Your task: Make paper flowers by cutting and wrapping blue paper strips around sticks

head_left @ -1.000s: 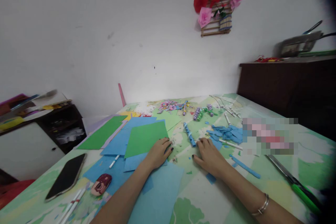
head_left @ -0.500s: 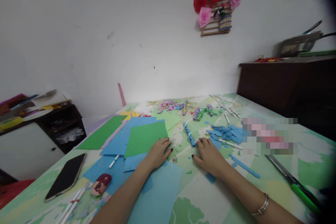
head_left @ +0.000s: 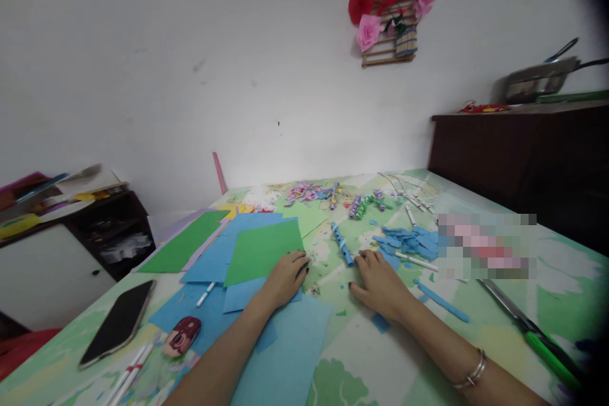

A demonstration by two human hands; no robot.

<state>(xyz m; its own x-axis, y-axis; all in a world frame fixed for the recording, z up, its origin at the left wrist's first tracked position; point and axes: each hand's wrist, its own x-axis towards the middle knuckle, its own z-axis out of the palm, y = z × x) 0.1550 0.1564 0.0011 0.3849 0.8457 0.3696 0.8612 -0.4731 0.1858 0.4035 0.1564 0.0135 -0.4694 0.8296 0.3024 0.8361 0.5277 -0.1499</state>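
Note:
My left hand [head_left: 285,278] lies palm down on blue paper sheets [head_left: 216,260], its fingers stretched onto the edge of a green sheet [head_left: 263,250]. My right hand [head_left: 378,282] rests flat on the table [head_left: 361,349], fingers spread, holding nothing. Its fingertips lie just right of a rolled blue paper tube [head_left: 343,244]. A pile of blue paper scraps [head_left: 409,241] sits beyond the right hand, with a white pen [head_left: 419,261] beside it. A light blue sheet [head_left: 290,355] lies under my left forearm.
A black phone [head_left: 118,322] lies at the left edge, with white pens [head_left: 128,374] and a pink eraser-like object [head_left: 182,335] near it. Green-handled scissors [head_left: 533,330] lie at the right. Rolled paper curls [head_left: 333,193] are at the far side. A dark cabinet [head_left: 518,158] stands right.

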